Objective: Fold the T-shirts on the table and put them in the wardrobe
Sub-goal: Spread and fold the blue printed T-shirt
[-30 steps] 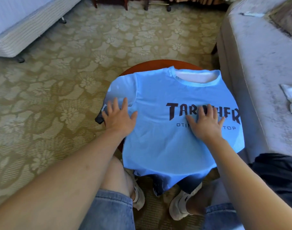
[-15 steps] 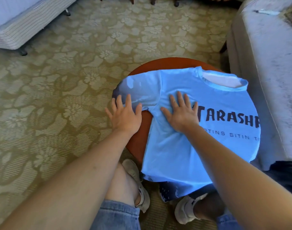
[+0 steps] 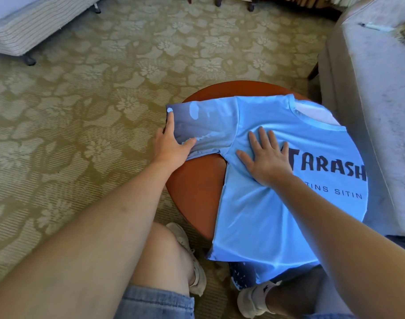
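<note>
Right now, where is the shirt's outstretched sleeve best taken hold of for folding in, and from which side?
At the cuff edge of the sleeve, coming from the left: it lies flat and reaches the table rim, where fingers can slip beneath. The left hand pinches there, thumb on top; the right hand presses the shirt flat.

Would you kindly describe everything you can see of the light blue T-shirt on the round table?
The T-shirt is light blue, thin soft fabric, with dark print reading TARASH and smaller letters below. It lies front up, spread on the round table, its hem hanging over the near edge. White shows inside the round collar. The left hand holds the outstretched sleeve at its cuff, thumb on top; the right hand presses flat on the chest.
</note>
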A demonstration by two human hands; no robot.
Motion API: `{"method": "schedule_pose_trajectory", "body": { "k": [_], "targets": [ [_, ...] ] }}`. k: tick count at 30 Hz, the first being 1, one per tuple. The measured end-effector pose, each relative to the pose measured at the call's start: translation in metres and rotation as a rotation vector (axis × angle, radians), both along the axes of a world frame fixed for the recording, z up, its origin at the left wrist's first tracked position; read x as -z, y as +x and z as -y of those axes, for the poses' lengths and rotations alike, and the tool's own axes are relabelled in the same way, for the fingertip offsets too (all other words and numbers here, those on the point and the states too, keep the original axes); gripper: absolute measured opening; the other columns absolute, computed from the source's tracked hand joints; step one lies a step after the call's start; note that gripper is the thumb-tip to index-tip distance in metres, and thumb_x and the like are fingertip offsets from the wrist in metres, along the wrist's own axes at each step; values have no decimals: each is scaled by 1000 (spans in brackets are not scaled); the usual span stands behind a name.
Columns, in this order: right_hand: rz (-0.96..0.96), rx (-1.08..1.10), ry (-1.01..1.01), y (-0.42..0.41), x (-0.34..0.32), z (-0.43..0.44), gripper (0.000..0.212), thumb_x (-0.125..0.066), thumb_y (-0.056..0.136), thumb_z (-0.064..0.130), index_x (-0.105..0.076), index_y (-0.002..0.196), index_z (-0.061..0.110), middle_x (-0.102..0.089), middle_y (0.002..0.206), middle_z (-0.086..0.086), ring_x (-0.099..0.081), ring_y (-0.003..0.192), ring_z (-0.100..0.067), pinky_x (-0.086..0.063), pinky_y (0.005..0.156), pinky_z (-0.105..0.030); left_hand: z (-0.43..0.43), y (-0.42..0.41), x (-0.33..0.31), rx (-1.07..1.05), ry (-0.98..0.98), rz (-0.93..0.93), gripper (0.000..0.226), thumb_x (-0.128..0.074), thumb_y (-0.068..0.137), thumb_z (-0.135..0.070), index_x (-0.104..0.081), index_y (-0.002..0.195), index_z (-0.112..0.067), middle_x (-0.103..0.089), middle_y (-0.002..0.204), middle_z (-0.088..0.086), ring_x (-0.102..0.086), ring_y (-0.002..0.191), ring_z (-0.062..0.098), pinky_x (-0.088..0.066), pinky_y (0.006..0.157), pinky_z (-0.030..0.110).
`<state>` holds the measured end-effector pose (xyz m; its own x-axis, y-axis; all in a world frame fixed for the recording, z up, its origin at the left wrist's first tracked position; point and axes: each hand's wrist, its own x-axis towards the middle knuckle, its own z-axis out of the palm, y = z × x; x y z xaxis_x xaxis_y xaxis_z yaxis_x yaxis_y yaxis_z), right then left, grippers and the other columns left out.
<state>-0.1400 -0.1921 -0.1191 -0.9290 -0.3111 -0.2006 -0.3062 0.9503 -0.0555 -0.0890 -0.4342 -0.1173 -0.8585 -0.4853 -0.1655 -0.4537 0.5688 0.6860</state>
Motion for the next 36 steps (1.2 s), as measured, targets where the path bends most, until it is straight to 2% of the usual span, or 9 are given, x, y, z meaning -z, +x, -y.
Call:
{"method": "schedule_pose_trajectory", "body": {
  "k": [4, 7, 13, 20, 23, 26, 31, 33, 36],
  "targets": [
    [-2, -31, 8, -5, 0, 12, 77, -10, 91, 71, 5, 155, 31, 16, 162, 4, 17, 149, -20, 4, 119, -56, 26, -11, 1, 98, 233, -38, 92, -75, 83, -40, -16, 154, -36, -25, 158, 1, -29, 144, 20, -32, 115, 39],
    [-5, -51, 9, -10, 0, 26, 77, -10, 91, 71, 5, 155, 31, 17, 162, 4, 18, 149, -20, 4, 119, -55, 37, -15, 1, 39, 267, -75, 87, -77, 83, -31, -27, 153, -23, -27, 158, 0, -31, 143, 17, -32, 114, 33],
    [-1, -85, 7, -16, 0, 68, 78, -10, 90, 72, 5, 155, 30, 16, 162, 4, 17, 149, -21, 3, 119, -56, 71, -15, -15, -62, 88, -89, 86, -72, 87, -22, -19, 155, -12, -16, 159, 2, -21, 146, 18, -24, 113, 27],
    [67, -101, -38, -12, -4, 145, 79, -17, 93, 71, 2, 155, 27, 16, 162, 0, 16, 149, -25, 6, 117, -58, 114, -20, -60, -51, 18, -2, 84, -58, 90, -5, -8, 157, -14, -1, 163, 0, -11, 149, 19, -24, 113, 29],
    [142, -72, -118, -8, -13, 147, 79, -21, 93, 72, 0, 156, 29, 17, 162, 0, 17, 149, -23, 9, 116, -57, 106, -23, -82, 56, -110, 7, 80, -52, 89, -1, -10, 156, -9, -4, 162, 5, -15, 148, 22, -23, 114, 30],
    [46, 93, -254, -6, -19, 109, 75, -23, 94, 68, -5, 156, 31, 9, 163, 1, 9, 150, -20, 9, 117, -54, 81, -33, -95, 190, -224, -3, 74, -52, 85, 0, -20, 152, -5, -16, 157, 11, -27, 142, 28, -31, 110, 34],
    [-44, 270, -158, -9, -24, -5, 75, -22, 94, 68, -6, 156, 29, 6, 164, -1, 7, 150, -22, 6, 118, -55, 4, -49, -85, 395, -248, 48, 80, -56, 82, -7, -17, 152, -6, -19, 154, 13, -33, 138, 29, -38, 106, 34],
    [-4, 291, -109, -5, -19, -40, 75, -21, 94, 69, -6, 155, 30, 7, 163, -1, 8, 150, -23, 5, 118, -55, -33, -45, -77, 455, -174, 34, 98, -70, 82, -24, -5, 156, -23, -16, 158, 7, -28, 142, 24, -34, 106, 29],
    [20, 274, -80, 6, -2, -62, 76, -18, 92, 71, -4, 155, 31, 6, 164, -1, 8, 150, -22, 2, 119, -56, -73, -31, -56, 305, -199, -93, 102, -68, 80, -55, -3, 155, -31, -24, 154, 8, -25, 141, 30, -28, 113, 42]
  ]
}}
